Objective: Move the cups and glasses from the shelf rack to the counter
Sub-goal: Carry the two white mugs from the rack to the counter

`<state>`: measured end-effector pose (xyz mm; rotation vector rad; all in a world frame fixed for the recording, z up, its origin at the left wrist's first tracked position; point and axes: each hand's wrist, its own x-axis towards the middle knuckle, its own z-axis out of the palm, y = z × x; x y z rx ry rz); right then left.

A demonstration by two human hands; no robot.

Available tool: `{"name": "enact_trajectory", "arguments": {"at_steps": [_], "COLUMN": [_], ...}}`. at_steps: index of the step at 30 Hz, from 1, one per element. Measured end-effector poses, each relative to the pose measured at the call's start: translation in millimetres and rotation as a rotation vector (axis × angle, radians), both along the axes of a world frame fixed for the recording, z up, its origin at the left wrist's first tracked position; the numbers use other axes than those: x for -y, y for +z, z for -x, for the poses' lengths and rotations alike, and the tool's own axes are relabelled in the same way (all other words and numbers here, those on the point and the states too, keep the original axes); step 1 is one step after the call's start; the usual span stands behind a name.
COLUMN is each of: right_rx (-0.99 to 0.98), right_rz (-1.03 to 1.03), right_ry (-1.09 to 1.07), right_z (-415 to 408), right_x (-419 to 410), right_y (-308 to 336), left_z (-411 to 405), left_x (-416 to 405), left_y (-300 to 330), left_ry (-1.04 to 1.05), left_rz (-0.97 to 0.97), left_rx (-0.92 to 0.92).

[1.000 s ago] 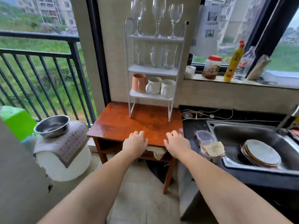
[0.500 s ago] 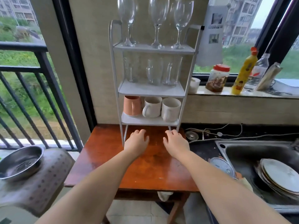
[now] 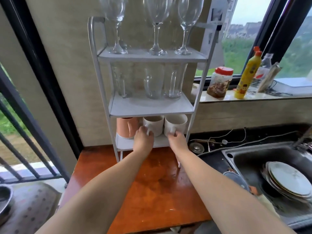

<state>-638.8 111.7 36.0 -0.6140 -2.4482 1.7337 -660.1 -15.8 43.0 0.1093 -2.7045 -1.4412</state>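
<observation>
Head view, frame centre: left hand (image 3: 143,138) and right hand (image 3: 176,139), previously flat on the table, now pinch handles of two glossy white ceramic mugs (image 3: 154,124) (image 3: 176,123).

No legible text or labels.

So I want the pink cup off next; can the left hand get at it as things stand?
Probably yes. The pink cup stands at the open front of the bottom shelf, right beside the left hand, with nothing before it. But that hand already grips the middle mug by its handle.
</observation>
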Motion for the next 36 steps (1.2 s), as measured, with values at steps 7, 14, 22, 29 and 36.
{"name": "enact_trajectory", "arguments": {"at_steps": [7, 14, 22, 29, 36], "right_rx": [-0.026, -0.096, -0.144, -0.194, -0.247], "right_rz": [0.281, 0.274, 0.229, 0.213, 0.181], "right_ry": [-0.007, -0.008, -0.049, -0.021, -0.064], "right_z": [13, -1, -28, -75, -156], "right_x": [-2, 7, 10, 2, -51], "right_y": [-3, -5, 8, 7, 6], "left_z": [19, -8, -43, -92, -160], "left_x": [3, 0, 5, 3, -30], "left_y": [-2, -5, -1, 0, 2], "left_ry": [-0.004, -0.076, -0.087, -0.019, 0.014], "left_rz": [-0.348, -0.357, -0.316, -0.287, -0.202], "left_rx": [0.151, 0.087, 0.026, -0.056, -0.092]}}
